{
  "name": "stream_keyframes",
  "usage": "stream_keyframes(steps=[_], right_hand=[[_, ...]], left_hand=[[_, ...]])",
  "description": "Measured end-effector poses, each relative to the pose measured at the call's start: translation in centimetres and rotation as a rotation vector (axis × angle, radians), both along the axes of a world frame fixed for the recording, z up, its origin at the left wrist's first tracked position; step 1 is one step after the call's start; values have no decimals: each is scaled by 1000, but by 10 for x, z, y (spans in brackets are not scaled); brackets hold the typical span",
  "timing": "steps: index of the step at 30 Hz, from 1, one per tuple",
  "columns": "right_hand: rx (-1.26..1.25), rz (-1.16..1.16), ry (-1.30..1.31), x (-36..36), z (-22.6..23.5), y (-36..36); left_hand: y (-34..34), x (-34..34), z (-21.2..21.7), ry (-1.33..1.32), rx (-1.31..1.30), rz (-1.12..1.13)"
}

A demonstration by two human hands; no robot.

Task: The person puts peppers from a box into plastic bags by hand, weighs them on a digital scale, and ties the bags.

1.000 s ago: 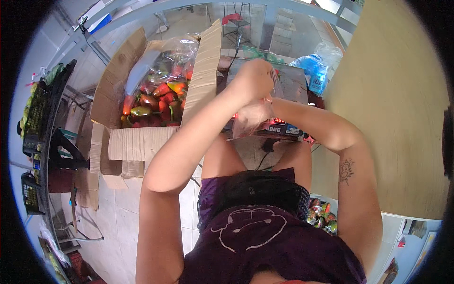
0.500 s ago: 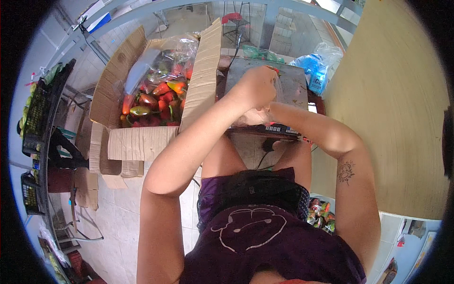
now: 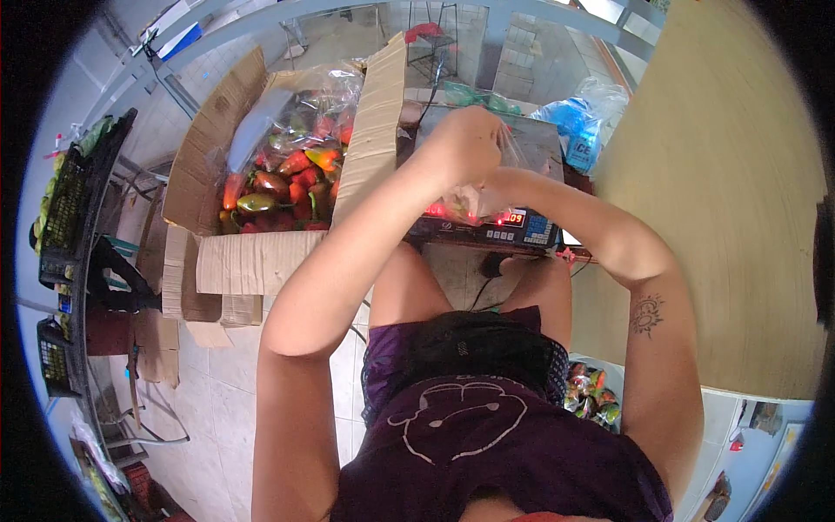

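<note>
My left hand point(image 3: 474, 143) is closed in a fist above the digital scale point(image 3: 522, 230), gripping a clear plastic bag point(image 3: 524, 148) whose thin film shows beside the knuckles. Just below it, my right hand point(image 3: 465, 200) is closed in front of the scale's plate, close under the left wrist. Clear film shows around its fingers too, so it seems to pinch the same bag. What the bag contains is hidden behind my hands. Red digits glow on the scale's front panel, partly covered by the right hand.
An open cardboard box point(image 3: 261, 261) stands left of the scale, with red and green peppers point(image 3: 283, 187) and clear plastic bags inside. A blue-and-white plastic bag point(image 3: 578, 130) lies behind, right. A wooden panel point(image 3: 713, 217) borders the right side. Bagged peppers point(image 3: 593, 396) sit low beside my leg.
Both hands have shifted slightly left and stay close together. The scale's lit red display, covered before, now shows. A red and green bit by the left fist is no longer visible.
</note>
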State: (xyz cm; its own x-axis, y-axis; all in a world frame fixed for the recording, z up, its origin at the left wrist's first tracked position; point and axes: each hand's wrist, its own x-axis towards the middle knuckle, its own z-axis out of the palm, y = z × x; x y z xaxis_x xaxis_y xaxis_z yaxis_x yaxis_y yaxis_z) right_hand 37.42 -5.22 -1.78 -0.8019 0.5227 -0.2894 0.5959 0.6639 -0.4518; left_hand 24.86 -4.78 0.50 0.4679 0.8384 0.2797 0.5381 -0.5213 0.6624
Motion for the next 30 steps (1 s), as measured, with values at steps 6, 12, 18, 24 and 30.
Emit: stream_keyframes(steps=[6, 12, 18, 24, 30], right_hand=[[-77, 133, 46, 11, -69, 43], [20, 221, 58, 11, -30, 24], [862, 923, -548, 9, -54, 66], [248, 101, -321, -7, -57, 100], [95, -231, 143, -9, -56, 129]], left_hand=[[0, 3, 4, -2, 17, -61], [-3, -1, 14, 44, 9, -30], [12, -6, 4, 41, 292, 140], [26, -18, -23, 140, 349, 230], [34, -24, -34, 166, 373, 268]])
